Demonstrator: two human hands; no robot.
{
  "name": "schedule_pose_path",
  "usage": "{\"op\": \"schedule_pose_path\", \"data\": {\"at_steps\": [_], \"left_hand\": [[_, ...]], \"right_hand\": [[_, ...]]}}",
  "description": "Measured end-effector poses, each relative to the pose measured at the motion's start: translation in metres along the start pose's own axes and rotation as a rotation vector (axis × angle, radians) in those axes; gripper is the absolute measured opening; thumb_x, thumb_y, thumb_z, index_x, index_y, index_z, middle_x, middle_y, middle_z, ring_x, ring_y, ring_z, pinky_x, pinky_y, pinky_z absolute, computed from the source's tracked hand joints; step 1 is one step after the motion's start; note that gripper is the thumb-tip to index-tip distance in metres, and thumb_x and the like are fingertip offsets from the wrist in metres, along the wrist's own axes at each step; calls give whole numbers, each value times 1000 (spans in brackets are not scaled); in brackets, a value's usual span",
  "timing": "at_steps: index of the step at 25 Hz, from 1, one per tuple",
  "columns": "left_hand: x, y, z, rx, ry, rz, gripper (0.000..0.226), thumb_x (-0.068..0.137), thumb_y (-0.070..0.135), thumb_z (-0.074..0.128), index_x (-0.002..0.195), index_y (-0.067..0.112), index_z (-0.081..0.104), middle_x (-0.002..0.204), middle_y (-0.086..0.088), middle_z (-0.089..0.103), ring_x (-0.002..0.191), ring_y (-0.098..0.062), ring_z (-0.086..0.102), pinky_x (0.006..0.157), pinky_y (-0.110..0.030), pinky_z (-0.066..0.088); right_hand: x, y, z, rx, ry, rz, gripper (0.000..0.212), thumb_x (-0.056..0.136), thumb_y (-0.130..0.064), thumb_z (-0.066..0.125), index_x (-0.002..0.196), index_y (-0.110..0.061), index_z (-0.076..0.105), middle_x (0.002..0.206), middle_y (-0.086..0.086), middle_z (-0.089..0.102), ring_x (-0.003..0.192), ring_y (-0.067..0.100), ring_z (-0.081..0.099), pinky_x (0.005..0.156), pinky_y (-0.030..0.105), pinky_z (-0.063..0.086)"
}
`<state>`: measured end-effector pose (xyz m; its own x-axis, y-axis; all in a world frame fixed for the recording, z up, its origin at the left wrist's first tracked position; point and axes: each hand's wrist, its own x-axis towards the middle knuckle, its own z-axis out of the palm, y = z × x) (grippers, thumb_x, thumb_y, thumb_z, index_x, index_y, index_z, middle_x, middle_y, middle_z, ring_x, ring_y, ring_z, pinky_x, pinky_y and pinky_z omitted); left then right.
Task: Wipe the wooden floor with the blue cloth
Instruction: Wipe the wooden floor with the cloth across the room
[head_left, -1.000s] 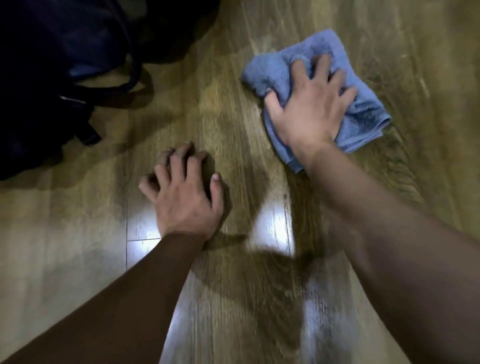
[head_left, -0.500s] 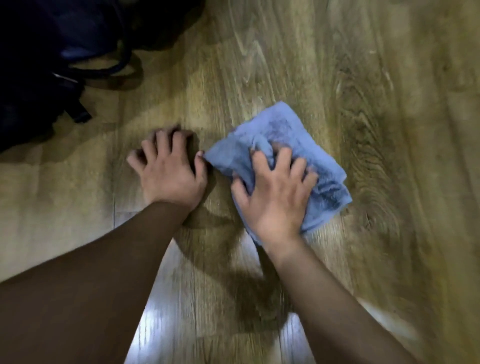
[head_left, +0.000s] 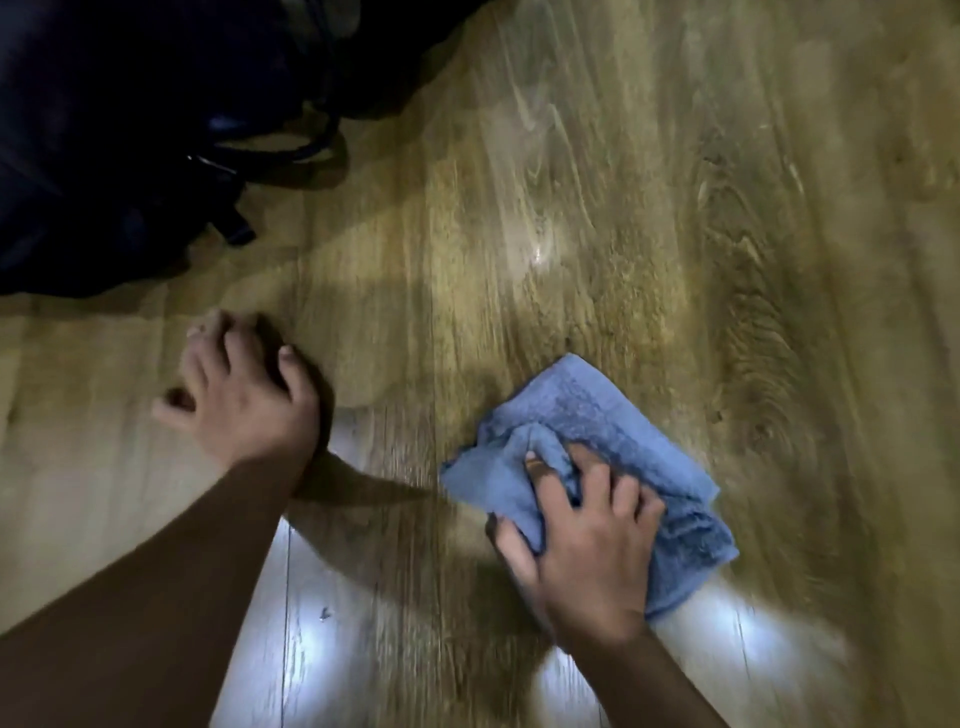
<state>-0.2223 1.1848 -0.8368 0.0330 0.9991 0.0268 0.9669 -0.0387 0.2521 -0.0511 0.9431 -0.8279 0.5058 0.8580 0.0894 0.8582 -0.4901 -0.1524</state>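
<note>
The crumpled blue terry cloth (head_left: 613, 441) lies flat on the brown wood-grain plank floor (head_left: 597, 208), in the lower right of the head view. The right hand (head_left: 587, 540) sits on the near half of the cloth, its fingers (head_left: 543, 480) curled into a bunched fold of the fabric and its thumb at the near left edge, gripping the cloth against the floor. The far corner and the right edge of the cloth show beyond the hand.

Left of the cloth and well apart from it, the left hand (head_left: 239, 395) rests on the floor with its fingers spread and bent, holding nothing.

Beyond the left hand, farther from the cloth, a dark navy fabric bag (head_left: 104, 130) with looped black straps (head_left: 291, 150) lies on the floor. White glare patches mark the planks nearer than the cloth.
</note>
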Motion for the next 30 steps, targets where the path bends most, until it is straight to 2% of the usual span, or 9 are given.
{"op": "schedule_pose_path", "data": {"at_steps": [4, 9, 15, 21, 25, 27, 28, 30], "left_hand": [[7, -4, 6, 60, -4, 17, 51, 95, 45, 38, 132, 13, 49, 154, -11, 42, 140, -33, 35, 107, -69, 26], [5, -3, 7, 54, 20, 8, 52, 93, 46, 36, 130, 15, 53, 153, -11, 44, 139, -35, 37, 105, -64, 25], [4, -2, 6, 53, 32, 23, 52, 93, 46, 38, 134, 20, 54, 155, -7, 44, 140, -33, 37, 105, -62, 26], [3, -4, 9, 83, 15, 45, 50, 94, 45, 38, 131, 15, 54, 157, -9, 41, 143, -33, 35, 104, -68, 27], [5, 2, 6, 95, -37, 32, 49, 93, 43, 37, 129, 12, 48, 156, -14, 39, 140, -37, 36, 105, -74, 23], [6, 6, 1, 112, -30, 55, 44, 91, 38, 34, 122, 10, 46, 145, -21, 42, 134, -40, 38, 105, -77, 22], [4, 9, -1, 108, -26, 118, 38, 89, 34, 34, 117, 10, 45, 137, -23, 44, 130, -40, 39, 105, -78, 22], [-7, 27, -3, 11, -41, 365, 36, 89, 28, 36, 117, 10, 49, 134, -22, 49, 128, -36, 42, 107, -72, 23]], "right_hand": [[33, -16, 3, -6, 60, -13, 60, 72, -61, 65, 121, -26, 61, 124, 12, 51, 94, 36, 45, 85, 51, 33], [160, -76, 19, -21, 56, -2, 54, 78, -62, 54, 116, -24, 59, 114, 14, 50, 96, 36, 46, 82, 51, 33], [262, -117, 32, -62, 61, 18, 54, 84, -63, 45, 120, -24, 57, 124, 13, 52, 111, 39, 49, 90, 55, 34], [235, -113, 30, -62, 85, 22, 55, 85, -62, 48, 124, -24, 57, 124, 13, 53, 109, 39, 50, 90, 53, 35], [144, -92, 15, 3, 88, 13, 50, 79, -59, 58, 117, -27, 60, 113, 11, 53, 96, 34, 49, 83, 49, 35], [100, -74, 10, 6, 67, 35, 54, 76, -60, 59, 120, -29, 58, 112, 9, 51, 94, 32, 46, 85, 49, 35], [82, -62, 7, -9, 49, 52, 56, 75, -61, 59, 121, -30, 58, 113, 8, 50, 95, 32, 45, 85, 49, 35], [56, -32, 2, -30, 39, 110, 57, 75, -63, 58, 122, -32, 59, 116, 7, 51, 96, 31, 46, 86, 48, 35]]}}
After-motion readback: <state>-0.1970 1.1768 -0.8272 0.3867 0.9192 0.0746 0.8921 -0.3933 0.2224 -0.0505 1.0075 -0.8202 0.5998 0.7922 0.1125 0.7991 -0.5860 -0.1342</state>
